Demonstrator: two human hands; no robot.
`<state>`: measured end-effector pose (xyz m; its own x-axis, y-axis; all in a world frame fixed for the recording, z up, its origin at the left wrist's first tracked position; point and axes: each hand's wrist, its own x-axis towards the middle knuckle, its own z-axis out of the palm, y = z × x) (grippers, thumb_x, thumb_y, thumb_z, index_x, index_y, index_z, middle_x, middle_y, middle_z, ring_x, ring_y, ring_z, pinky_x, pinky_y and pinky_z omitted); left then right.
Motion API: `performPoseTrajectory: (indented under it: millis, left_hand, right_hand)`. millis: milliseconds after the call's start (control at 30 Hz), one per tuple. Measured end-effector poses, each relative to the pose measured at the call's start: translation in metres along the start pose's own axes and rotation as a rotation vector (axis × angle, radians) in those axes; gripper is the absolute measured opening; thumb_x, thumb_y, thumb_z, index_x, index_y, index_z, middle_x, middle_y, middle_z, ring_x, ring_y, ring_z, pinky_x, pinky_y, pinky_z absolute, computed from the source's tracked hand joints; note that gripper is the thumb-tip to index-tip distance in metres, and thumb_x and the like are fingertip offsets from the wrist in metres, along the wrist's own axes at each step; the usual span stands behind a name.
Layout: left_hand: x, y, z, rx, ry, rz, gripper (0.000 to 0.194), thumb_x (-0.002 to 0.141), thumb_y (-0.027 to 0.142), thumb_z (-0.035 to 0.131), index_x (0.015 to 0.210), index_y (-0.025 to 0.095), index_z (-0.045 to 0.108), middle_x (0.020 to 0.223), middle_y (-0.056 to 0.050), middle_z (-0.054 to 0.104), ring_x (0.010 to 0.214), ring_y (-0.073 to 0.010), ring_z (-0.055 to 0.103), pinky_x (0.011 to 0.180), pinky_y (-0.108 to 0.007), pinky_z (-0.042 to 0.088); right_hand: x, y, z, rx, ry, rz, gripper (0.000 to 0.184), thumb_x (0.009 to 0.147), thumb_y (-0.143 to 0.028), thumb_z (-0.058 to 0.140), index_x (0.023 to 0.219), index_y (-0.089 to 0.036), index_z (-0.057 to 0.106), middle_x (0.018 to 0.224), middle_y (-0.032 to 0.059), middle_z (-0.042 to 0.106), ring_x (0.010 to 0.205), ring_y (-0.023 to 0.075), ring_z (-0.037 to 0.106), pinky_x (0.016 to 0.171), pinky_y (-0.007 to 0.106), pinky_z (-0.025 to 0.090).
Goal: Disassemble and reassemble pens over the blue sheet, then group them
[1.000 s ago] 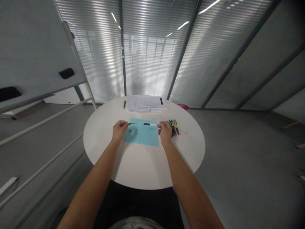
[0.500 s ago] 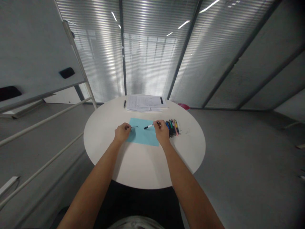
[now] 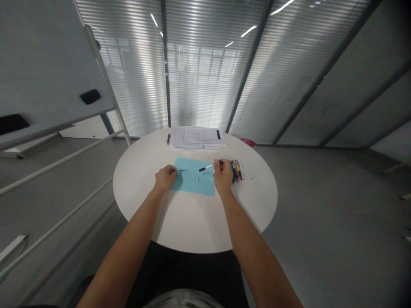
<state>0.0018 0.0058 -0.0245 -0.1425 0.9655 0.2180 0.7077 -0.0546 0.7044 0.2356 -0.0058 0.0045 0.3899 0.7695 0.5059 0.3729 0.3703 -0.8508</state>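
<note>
Two bare forearms reached in from the bottom of the view, over a round white table [image 3: 192,231]. The left hand [image 3: 165,179] sat at the left edge of a light-blue sheet [image 3: 192,182], its fingers pinched closed on a thin black rod [image 3: 181,170], perhaps a pen refill, which pointed right across the sheet. The right hand [image 3: 222,176], at the sheet's right edge, was clenched around a white pen barrel [image 3: 207,167] with a black tip pointing left. Neither piece had been released. The two pieces hung over the sheet, almost in line, their ends facing each other across a small gap and not touching. Just right of the sheet, beside the right hand, lay a tight row of coloured pens [image 3: 236,171]. Beyond the sheet, near the table's far edge, lay a stack of printed papers [image 3: 195,138], with a black pen [image 3: 168,139] to its left. Farther beyond the sheet stood slatted blinds [image 3: 199,77], and a whiteboard [image 3: 41,55] rose far to its left.
</note>
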Motion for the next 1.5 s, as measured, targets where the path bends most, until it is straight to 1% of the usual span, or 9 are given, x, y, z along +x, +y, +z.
performPoseTrajectory:
  millis: [133,400,633,800,867,1000,1100,1367,1500]
  left_hand:
    - [0.000,0.002,0.000,0.024,0.003,-0.010,0.016,0.077,0.031,0.056,0.088,0.024,0.066,0.084,-0.005,0.069,0.080,-0.0201,0.062,0.071,-0.030,0.041]
    - [-0.001,0.006,-0.001,0.012,-0.023,-0.043,0.018,0.078,0.030,0.055,0.091,0.023,0.065,0.087,-0.003,0.070,0.086,-0.0179,0.062,0.075,-0.027,0.044]
    - [-0.001,0.006,0.001,-0.128,0.052,0.102,0.016,0.077,0.030,0.055,0.087,0.022,0.065,0.085,-0.002,0.070,0.082,-0.0164,0.062,0.077,-0.028,0.046]
    - [-0.004,0.009,0.004,-0.195,0.040,0.214,0.017,0.077,0.030,0.056,0.086,0.020,0.067,0.087,-0.002,0.069,0.083,-0.0159,0.061,0.080,-0.029,0.046]
    - [-0.005,0.010,0.005,-0.197,0.025,0.250,0.016,0.076,0.029,0.057,0.086,0.021,0.067,0.086,-0.002,0.069,0.083,-0.0161,0.060,0.081,-0.030,0.045]
    - [-0.007,0.014,0.006,-0.187,-0.016,0.295,0.014,0.076,0.029,0.059,0.084,0.021,0.067,0.084,-0.001,0.068,0.083,-0.0163,0.060,0.083,-0.030,0.045]
    - [-0.008,0.017,0.003,-0.207,-0.038,0.314,0.015,0.076,0.029,0.058,0.084,0.020,0.067,0.084,-0.002,0.068,0.083,-0.0166,0.060,0.082,-0.030,0.045]
    - [-0.001,0.008,0.002,-0.312,0.073,0.136,0.019,0.076,0.033,0.058,0.087,0.019,0.065,0.082,-0.002,0.069,0.076,-0.0152,0.062,0.077,-0.029,0.047]
    - [0.000,0.005,0.002,-0.187,0.106,0.095,0.016,0.076,0.032,0.058,0.086,0.021,0.065,0.083,-0.002,0.069,0.079,-0.0166,0.062,0.077,-0.030,0.046]
  right_hand:
    - [-0.002,0.004,0.002,-0.039,-0.096,0.046,0.032,0.084,-0.051,0.049,0.095,-0.020,0.053,0.082,0.0000,0.061,0.048,0.0089,0.049,0.053,0.023,0.038]
    - [-0.006,0.014,0.006,-0.581,-0.361,-0.055,0.012,0.082,-0.023,0.051,0.093,-0.022,0.055,0.093,0.0026,0.064,0.077,0.0161,0.057,0.067,0.026,0.037]
    - [-0.012,0.012,0.006,-0.804,-0.472,-0.158,0.010,0.081,-0.017,0.050,0.085,-0.021,0.058,0.088,0.0048,0.062,0.087,0.0198,0.053,0.071,0.028,0.035]
    - [-0.012,0.012,0.006,-0.807,-0.492,-0.229,0.007,0.079,-0.019,0.054,0.082,-0.019,0.061,0.089,0.0073,0.061,0.091,0.0211,0.050,0.083,0.031,0.035]
    - [-0.012,0.011,0.007,-0.754,-0.477,-0.257,0.011,0.078,-0.021,0.056,0.088,-0.018,0.062,0.094,0.0076,0.061,0.093,0.0217,0.050,0.086,0.031,0.034]
    - [-0.014,0.008,0.009,-0.575,-0.511,-0.320,0.025,0.082,-0.029,0.059,0.106,-0.021,0.060,0.103,0.0048,0.064,0.098,0.0210,0.050,0.086,0.031,0.035]
    - [-0.014,0.007,0.011,-0.526,-0.564,-0.320,0.018,0.087,-0.032,0.055,0.100,-0.025,0.064,0.098,0.0019,0.067,0.096,0.0196,0.052,0.085,0.032,0.034]
    - [-0.005,0.014,0.007,-0.516,-0.498,-0.265,0.018,0.089,-0.033,0.052,0.090,-0.023,0.066,0.095,0.0030,0.067,0.091,0.0182,0.054,0.083,0.030,0.035]
    - [-0.007,0.013,0.007,-0.576,-0.447,-0.257,0.016,0.087,-0.033,0.054,0.089,-0.024,0.066,0.094,0.0028,0.066,0.091,0.0182,0.053,0.081,0.030,0.033]
